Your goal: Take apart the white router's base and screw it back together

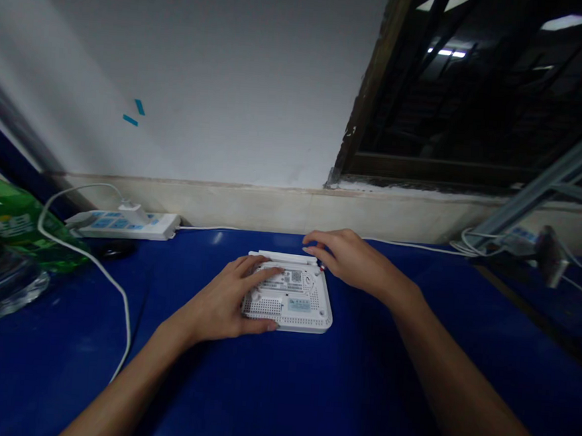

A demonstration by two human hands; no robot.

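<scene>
A white router (290, 297) lies upside down on the blue table top (51, 374), its vented underside and printed labels facing up. A flat white antenna (275, 257) is folded along its far edge. My left hand (225, 300) covers the router's left half, with the fingers across the top and the thumb along the near edge. My right hand (350, 259) hangs at the far right corner, with its fingertips close to the antenna's end. It holds nothing, and I cannot tell whether it touches the router.
A white power strip (126, 224) with a plugged-in adapter stands at the far left, its white cable looping forward. A green-labelled plastic bottle (11, 222) lies at the left edge. Bundled cables and a metal rail (542, 189) stand at the right, below a dark window.
</scene>
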